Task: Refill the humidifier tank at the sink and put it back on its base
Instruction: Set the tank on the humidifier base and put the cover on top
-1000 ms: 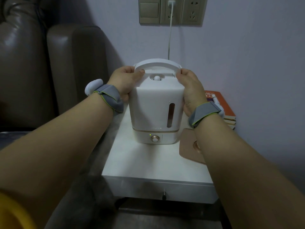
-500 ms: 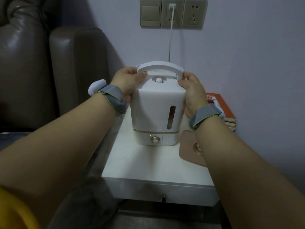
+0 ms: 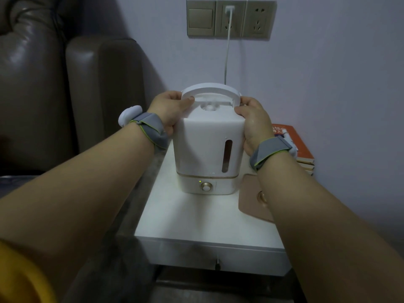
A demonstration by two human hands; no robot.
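A white humidifier tank (image 3: 201,145) with an arched handle and a narrow window slot sits on its base (image 3: 207,186), which has a gold knob and a lit green light. It stands on a white bedside table (image 3: 185,217). My left hand (image 3: 169,111) grips the tank's upper left side, thumb on the handle's end. My right hand (image 3: 253,125) grips the upper right side, fingers curled round the corner by the handle.
A brown leather sofa arm (image 3: 102,88) stands left of the table. Books (image 3: 295,145) are stacked at the table's right rear, and a tan pad (image 3: 251,197) lies beside the base. A white cord (image 3: 227,57) runs up to wall sockets (image 3: 230,18).
Both hands stay on the tank's top corners. The view has shifted slightly; the tank itself has not visibly moved off the base.
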